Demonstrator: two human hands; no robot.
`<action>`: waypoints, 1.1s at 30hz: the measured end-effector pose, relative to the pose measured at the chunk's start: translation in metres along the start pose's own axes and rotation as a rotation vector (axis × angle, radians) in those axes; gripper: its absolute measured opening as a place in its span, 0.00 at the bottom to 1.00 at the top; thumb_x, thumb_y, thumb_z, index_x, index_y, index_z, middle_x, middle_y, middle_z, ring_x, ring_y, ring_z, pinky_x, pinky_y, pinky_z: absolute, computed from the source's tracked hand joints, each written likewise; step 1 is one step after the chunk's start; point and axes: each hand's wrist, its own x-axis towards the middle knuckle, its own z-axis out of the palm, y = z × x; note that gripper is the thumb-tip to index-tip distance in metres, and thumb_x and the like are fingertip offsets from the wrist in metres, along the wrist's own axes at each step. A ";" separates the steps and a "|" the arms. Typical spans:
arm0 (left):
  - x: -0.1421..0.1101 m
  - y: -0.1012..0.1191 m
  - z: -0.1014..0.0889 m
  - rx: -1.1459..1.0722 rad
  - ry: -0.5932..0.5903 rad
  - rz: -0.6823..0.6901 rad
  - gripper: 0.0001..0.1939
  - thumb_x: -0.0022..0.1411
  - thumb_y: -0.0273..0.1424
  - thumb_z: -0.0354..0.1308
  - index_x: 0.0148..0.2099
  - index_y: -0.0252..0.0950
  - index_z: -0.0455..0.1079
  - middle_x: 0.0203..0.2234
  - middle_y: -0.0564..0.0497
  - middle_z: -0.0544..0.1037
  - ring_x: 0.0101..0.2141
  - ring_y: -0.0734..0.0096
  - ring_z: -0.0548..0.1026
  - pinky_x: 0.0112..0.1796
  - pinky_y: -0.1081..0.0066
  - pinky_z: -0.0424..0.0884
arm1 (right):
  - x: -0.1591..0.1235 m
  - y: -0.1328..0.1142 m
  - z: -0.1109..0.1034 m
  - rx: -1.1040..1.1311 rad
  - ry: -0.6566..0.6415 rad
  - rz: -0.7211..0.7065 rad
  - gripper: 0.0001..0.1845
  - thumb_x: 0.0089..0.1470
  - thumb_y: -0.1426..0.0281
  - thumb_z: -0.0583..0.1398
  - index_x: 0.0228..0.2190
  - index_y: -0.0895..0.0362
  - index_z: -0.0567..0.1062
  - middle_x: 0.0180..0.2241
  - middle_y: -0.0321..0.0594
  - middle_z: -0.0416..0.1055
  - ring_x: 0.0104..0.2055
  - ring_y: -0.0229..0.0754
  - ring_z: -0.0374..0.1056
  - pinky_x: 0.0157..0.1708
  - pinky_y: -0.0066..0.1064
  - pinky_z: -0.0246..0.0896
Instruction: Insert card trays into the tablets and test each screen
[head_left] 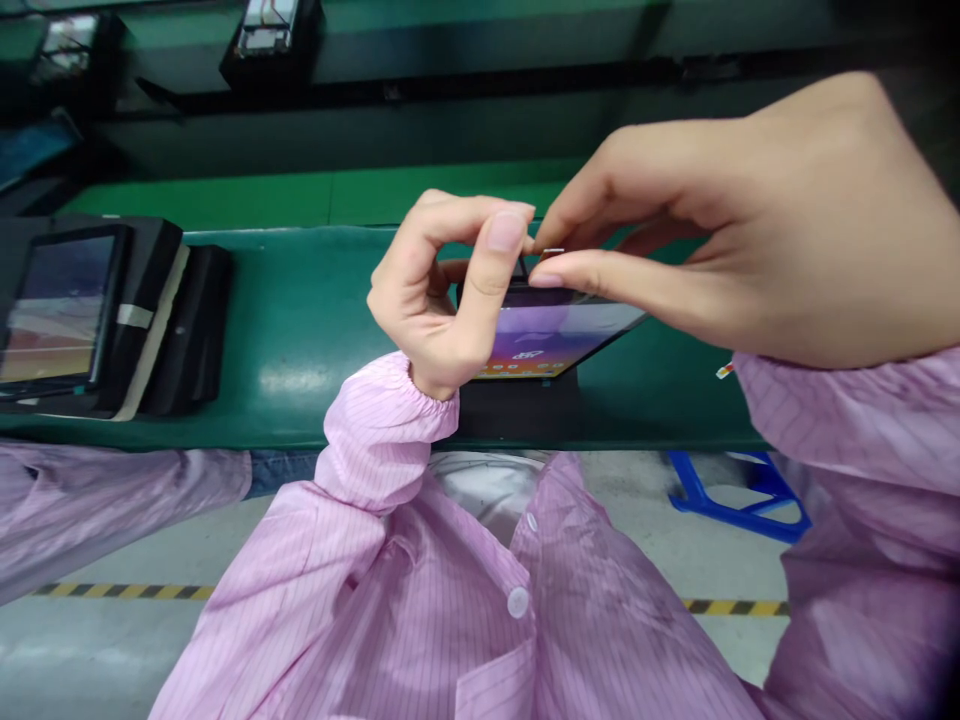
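Pink smock [390, 610] below; right grip [675, 250] pinches metal sliver [553, 251] (left grip [442, 300] clenched on phone [555, 335]).

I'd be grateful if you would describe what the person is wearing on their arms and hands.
Both arms are in long sleeves of a pink smock with fine darker stripes. The left sleeve ends in a gathered elastic cuff. The left hand and right hand are bare, without gloves.
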 end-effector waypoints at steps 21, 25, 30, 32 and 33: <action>-0.003 0.000 0.001 0.030 -0.041 -0.022 0.18 0.63 0.46 0.52 0.39 0.35 0.70 0.32 0.56 0.70 0.53 0.51 0.73 0.47 0.57 0.75 | 0.001 0.012 0.003 -0.147 -0.044 -0.036 0.24 0.55 0.48 0.49 0.35 0.53 0.74 0.34 0.17 0.74 0.40 0.31 0.74 0.46 0.28 0.64; -0.003 -0.001 0.001 0.028 -0.071 -0.051 0.20 0.64 0.48 0.51 0.40 0.35 0.68 0.36 0.55 0.72 0.55 0.47 0.72 0.48 0.53 0.74 | 0.003 0.023 0.004 -0.083 -0.062 -0.152 0.25 0.56 0.48 0.48 0.36 0.53 0.72 0.33 0.23 0.71 0.37 0.31 0.73 0.34 0.24 0.65; -0.002 -0.005 0.001 0.020 -0.056 0.057 0.16 0.65 0.44 0.51 0.39 0.37 0.68 0.33 0.57 0.70 0.55 0.52 0.72 0.50 0.54 0.73 | 0.005 0.024 0.003 -0.151 -0.054 -0.207 0.18 0.59 0.53 0.47 0.35 0.50 0.70 0.33 0.23 0.67 0.38 0.30 0.69 0.43 0.30 0.63; -0.001 -0.004 0.001 0.021 -0.040 0.081 0.13 0.65 0.42 0.52 0.39 0.37 0.69 0.32 0.58 0.69 0.56 0.53 0.71 0.52 0.54 0.71 | 0.005 0.023 0.003 -0.160 -0.061 -0.221 0.18 0.60 0.54 0.47 0.35 0.49 0.71 0.32 0.22 0.66 0.38 0.29 0.68 0.46 0.31 0.61; -0.001 -0.004 0.002 0.035 -0.033 0.074 0.13 0.65 0.41 0.52 0.39 0.37 0.69 0.32 0.58 0.69 0.57 0.53 0.70 0.53 0.54 0.70 | 0.004 0.022 0.004 -0.163 -0.066 -0.224 0.18 0.60 0.54 0.47 0.36 0.49 0.72 0.32 0.22 0.67 0.37 0.29 0.67 0.47 0.31 0.60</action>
